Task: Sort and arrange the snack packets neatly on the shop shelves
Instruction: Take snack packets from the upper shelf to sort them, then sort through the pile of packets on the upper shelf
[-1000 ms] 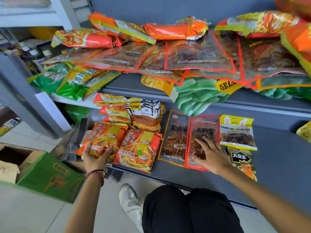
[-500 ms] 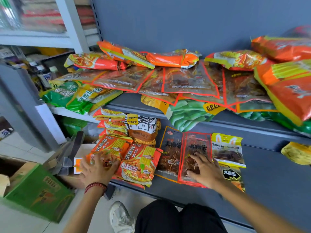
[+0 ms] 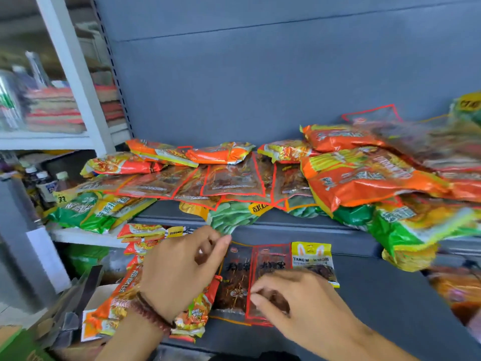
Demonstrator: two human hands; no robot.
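Orange noodle packets [image 3: 112, 306] — half hidden behind the left hand [image 3: 182, 269].

The lower shelf [image 3: 390, 295] is left bare right of the yellow packet [image 3: 312, 259]; its left part is covered by flat packets [image 3: 235, 282]. The upper shelf [image 3: 299, 225] is filled across by a heap [image 3: 364, 178], and its near edge is overhung by a green packet [image 3: 229, 217]. Open room is left above the heap, before the back panel [image 3: 260, 87].
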